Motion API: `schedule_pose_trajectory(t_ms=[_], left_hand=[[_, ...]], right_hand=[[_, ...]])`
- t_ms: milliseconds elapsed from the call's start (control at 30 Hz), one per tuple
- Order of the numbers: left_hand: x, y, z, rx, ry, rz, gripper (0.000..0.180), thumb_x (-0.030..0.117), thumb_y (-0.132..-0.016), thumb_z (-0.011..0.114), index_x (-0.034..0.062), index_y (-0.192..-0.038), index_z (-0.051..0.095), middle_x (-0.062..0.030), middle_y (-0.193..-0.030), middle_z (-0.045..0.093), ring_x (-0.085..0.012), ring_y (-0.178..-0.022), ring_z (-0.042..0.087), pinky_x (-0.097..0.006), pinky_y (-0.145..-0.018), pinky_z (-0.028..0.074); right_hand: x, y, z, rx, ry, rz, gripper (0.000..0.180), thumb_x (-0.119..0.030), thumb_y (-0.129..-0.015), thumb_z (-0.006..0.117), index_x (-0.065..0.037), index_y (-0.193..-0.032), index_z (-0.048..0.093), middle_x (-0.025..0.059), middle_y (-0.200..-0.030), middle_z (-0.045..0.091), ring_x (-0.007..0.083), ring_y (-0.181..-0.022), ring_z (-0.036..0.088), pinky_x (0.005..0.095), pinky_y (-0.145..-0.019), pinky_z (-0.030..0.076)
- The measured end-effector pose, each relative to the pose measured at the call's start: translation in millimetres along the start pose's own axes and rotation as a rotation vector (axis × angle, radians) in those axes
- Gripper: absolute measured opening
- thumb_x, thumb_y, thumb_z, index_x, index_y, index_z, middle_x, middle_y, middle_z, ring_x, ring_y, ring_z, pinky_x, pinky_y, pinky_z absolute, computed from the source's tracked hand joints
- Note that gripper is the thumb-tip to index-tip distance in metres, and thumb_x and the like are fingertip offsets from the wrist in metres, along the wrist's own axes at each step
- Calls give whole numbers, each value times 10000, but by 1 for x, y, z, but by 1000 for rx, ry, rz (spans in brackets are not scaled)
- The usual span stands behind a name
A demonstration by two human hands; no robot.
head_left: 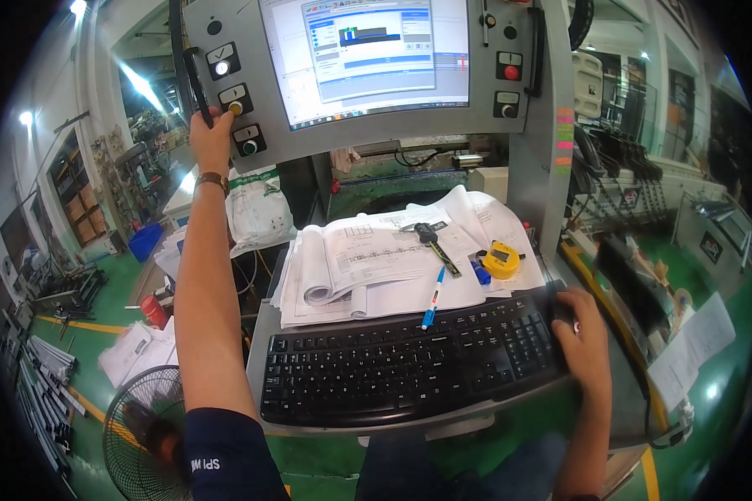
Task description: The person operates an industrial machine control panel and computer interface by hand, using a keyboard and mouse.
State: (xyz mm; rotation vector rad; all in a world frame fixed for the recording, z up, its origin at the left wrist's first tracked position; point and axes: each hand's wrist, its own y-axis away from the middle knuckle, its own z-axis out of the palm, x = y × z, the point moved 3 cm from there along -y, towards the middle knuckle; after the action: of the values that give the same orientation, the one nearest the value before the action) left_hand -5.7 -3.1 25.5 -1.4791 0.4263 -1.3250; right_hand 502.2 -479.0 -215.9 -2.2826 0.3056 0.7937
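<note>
My left arm reaches up to a grey control panel [368, 138]. There my left hand [211, 132] closes round the lower end of a black handle [197, 83], and its thumb lies against a yellow button [236, 108]. At the right end of a black keyboard [409, 367], my right hand [583, 334] rests over a dark computer mouse [562, 309], which it mostly hides. The panel's lit screen [368, 58] displays a program window. Behind the keyboard lie paper drawings [368, 259], partly rolled, with a caliper [437, 248], a yellow tape measure [501, 260] and a blue-white pen [433, 299].
A white bag [259, 213] stands left of the drawings. Lower left are a black fan [146, 434], a red container [153, 311] and loose papers [138, 351]. Several metal bars [46, 392] lie on the green floor. A red button [510, 72] sits on the panel's right side.
</note>
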Motion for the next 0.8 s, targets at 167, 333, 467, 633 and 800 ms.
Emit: schedule_pose_trajectory(t_ms=[167,333,467,633,800], left_hand=[[-5,-3,0,-4,7,-10,395,237,-910,874,32,-1197,697,-15,-1020,702,-124,-913,661,-310,-836,544],[-5,-4,-1,0,-12,24,398,249,-910,877,34,-1193,697,-14,-1012,698,-135,-904,660,-315,-835,543],[-5,-2,-1,1,-18,31,397,250,-910,877,34,-1190,698,-15,-1007,694,-138,-903,659,-316,-832,541],[-3,-3,-1,-3,-22,24,390,248,-911,877,32,-1184,701,-26,-1005,694,-146,-914,659,-324,-834,541],[-2,-2,-1,4,-28,26,373,234,-914,876,32,-1176,704,-27,-1007,697,-147,-910,659,-325,-831,540]], right_hand=[[-2,0,1,6,-20,7,483,-124,-910,702,7,-1374,682,197,-1530,622,401,-1383,646,442,-1174,496],[-3,0,0,15,-25,-1,496,-117,-904,707,5,-1384,673,199,-1531,620,399,-1378,650,442,-1178,496],[-3,0,0,13,-5,2,516,-122,-895,724,-4,-1394,668,198,-1542,613,401,-1383,647,448,-1183,494],[-1,1,1,38,13,-17,521,-137,-895,743,-12,-1395,673,195,-1551,609,406,-1401,632,454,-1190,487],[2,0,1,51,17,-33,521,-152,-897,757,-17,-1394,678,199,-1553,610,410,-1399,629,459,-1189,483]])
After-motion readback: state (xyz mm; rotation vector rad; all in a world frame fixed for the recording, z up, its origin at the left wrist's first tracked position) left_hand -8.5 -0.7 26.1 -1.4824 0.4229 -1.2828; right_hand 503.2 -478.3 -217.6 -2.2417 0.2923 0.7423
